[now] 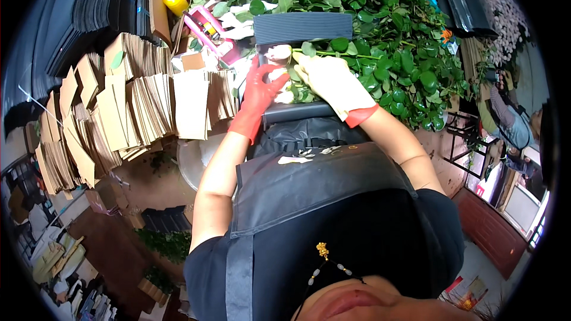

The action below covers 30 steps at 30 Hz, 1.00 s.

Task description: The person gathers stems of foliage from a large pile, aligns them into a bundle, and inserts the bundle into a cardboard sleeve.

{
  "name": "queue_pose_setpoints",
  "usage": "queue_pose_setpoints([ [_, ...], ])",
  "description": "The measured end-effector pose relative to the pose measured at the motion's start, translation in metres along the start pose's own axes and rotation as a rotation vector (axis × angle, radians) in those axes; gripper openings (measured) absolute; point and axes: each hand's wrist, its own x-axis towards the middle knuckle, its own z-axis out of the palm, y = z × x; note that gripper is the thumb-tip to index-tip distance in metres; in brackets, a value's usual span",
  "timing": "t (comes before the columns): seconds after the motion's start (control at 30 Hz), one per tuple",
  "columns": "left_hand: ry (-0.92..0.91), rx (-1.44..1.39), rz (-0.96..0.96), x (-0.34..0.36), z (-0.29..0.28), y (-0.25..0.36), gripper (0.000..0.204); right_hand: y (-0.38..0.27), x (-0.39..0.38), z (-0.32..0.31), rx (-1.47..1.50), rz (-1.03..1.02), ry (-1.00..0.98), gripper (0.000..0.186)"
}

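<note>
My left hand (259,92), in a red rubber glove, curls its thumb and fingers around pale rose heads at the left side of a dark tray-like holder (300,113). My right hand (333,80) wears a cream glove with a red cuff. Its fingertips close just below the head of a pale rose (278,53), whose leafy stem runs off to the right. More rose heads (284,96) lie lower down between the two hands. Behind them is a strip of dark corrugated board (303,28). The fingertips of both hands are partly hidden among petals and leaves.
A thick heap of leafy green stems (392,35) covers the far and right side. Stacks of brown cardboard pieces (148,107) stand at left, below dark sheets (77,12). A pink tool (211,35) and a yellow round item (175,2) lie far left of the holder.
</note>
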Motion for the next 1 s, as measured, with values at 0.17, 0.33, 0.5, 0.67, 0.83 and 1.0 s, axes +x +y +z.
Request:
queue_pose_setpoints([
  [0.17, -0.005, -0.106, -0.141, -0.003, 0.005, 0.001, 0.042, 0.007, 0.008, 0.025, 0.07, 0.062, 0.026, 0.019],
  [0.33, 0.011, 0.047, -0.095, -0.001, 0.005, -0.002, 0.047, 0.019, 0.022, -0.001, 0.012, -0.049, -0.177, 0.015],
  [0.5, 0.104, 0.101, 0.023, -0.003, 0.011, -0.008, 0.045, 0.01, 0.018, 0.03, -0.024, 0.066, -0.099, 0.017],
  [0.67, -0.04, 0.036, -0.172, 0.002, 0.001, 0.009, 0.071, 0.018, 0.027, 0.012, 0.058, -0.03, -0.163, 0.019],
  [0.83, -0.003, 0.13, -0.131, 0.009, 0.003, 0.016, 0.098, 0.013, 0.022, 0.022, 0.018, -0.012, -0.097, 0.022],
  [1.0, 0.083, 0.061, -0.195, 0.026, 0.006, 0.006, 0.078, 0.017, 0.014, 0.006, 0.093, 0.051, -0.277, 0.024],
])
